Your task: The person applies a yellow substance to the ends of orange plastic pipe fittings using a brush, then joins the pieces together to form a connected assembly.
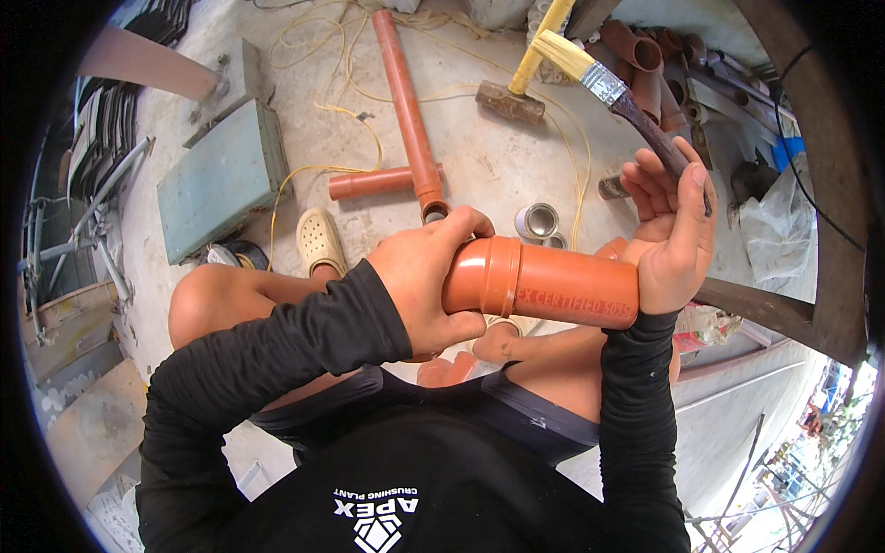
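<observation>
An orange pipe (576,286) is held crosswise above the floor (479,170). The left grip (426,269) clasps its bent left end between thumb and fingers; the heel of the right grip (671,253) rests against the other end, thumb and fingers pinching a paintbrush (645,124). Probably plastic, the pipe should be light, stiff and slippery; the raised collar (499,278) looks the surest hold.

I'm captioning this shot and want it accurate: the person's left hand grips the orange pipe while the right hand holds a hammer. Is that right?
Not quite: the head view shows the right hand holding a paintbrush; the hammer rests on the floor. The left hand does grip the orange pipe.
</observation>
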Demonstrator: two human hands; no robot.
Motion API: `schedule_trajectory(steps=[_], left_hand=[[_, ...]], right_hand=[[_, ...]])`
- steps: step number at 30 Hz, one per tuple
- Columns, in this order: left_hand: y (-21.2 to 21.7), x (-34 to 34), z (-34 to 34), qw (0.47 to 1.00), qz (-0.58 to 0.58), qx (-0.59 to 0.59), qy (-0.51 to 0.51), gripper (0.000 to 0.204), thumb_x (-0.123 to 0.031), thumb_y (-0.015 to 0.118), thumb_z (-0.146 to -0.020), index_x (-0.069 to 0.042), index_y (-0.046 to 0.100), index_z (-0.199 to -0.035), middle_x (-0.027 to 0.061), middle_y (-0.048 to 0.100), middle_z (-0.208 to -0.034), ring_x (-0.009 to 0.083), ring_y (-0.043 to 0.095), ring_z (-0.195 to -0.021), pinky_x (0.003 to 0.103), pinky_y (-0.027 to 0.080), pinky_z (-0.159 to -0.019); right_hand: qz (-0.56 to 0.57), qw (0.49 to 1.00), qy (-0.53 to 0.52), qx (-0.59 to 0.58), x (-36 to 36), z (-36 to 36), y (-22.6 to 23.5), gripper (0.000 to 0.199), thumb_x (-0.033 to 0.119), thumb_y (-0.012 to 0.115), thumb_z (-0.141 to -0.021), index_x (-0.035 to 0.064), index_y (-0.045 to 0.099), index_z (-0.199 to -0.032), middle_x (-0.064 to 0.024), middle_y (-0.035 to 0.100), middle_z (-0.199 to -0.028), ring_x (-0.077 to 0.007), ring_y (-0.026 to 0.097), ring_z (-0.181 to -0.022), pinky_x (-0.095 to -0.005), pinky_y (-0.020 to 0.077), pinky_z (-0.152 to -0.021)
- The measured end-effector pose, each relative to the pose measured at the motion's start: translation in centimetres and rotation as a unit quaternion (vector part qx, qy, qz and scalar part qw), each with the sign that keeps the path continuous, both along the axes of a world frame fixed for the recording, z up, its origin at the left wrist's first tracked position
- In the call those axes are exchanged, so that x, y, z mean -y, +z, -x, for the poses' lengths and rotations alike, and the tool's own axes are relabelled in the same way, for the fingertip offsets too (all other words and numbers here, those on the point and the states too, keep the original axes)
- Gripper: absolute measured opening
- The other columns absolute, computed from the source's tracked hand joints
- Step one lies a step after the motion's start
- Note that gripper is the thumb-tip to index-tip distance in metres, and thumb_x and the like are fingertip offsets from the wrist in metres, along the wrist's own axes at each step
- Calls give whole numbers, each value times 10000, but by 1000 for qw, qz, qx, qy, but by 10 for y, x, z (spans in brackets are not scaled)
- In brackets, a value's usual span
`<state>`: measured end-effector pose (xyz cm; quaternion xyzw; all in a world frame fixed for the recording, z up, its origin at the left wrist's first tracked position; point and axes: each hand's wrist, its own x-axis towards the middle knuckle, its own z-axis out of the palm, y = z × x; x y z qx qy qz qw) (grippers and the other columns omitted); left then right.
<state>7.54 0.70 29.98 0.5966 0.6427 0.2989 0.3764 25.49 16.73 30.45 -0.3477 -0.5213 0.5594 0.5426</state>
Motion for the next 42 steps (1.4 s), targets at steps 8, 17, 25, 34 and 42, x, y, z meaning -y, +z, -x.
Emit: schedule_trajectory(steps=[8,17,25,34,42], left_hand=[[-4,-3,-1,999,-28,19,5,656,-251,835,-668,-45,475,-1177,230,657,-902,428,673,-857,449,549,-770],[3,-1,1,1000,11,-3,-1,757,-224,863,-619,-12,482,-1238,237,669,-1005,415,684,-938,425,547,-838],[6,3,-1,999,38,-16,15,763,-165,855,-592,-16,479,-1239,240,674,-1029,422,679,-960,428,547,-858],[-1,4,0,998,60,-10,15,699,-156,782,-621,-11,478,-1234,245,670,-1009,423,679,-943,428,543,-854],[-11,3,-3,1000,19,7,13,644,-180,750,-640,-23,458,-1192,252,651,-937,442,664,-883,447,536,-808]], right_hand=[[15,1000,5,-2,-4,-2,0,352,263,524,-1043,-20,597,-1240,-171,720,-989,-218,702,-858,-337,553,-856],[17,1000,1,-8,1,1,-5,351,265,527,-1042,-20,598,-1234,-168,720,-981,-219,701,-849,-339,551,-844],[28,999,11,-31,4,4,-9,361,278,528,-1041,-22,592,-1233,-169,721,-977,-219,703,-838,-339,552,-839],[54,998,24,-23,1,3,-20,375,287,530,-1041,-24,587,-1242,-159,718,-985,-213,702,-839,-331,556,-831],[68,997,25,1,-3,1,-27,392,305,524,-1044,-20,575,-1257,-145,715,-990,-201,699,-833,-322,568,-800]])
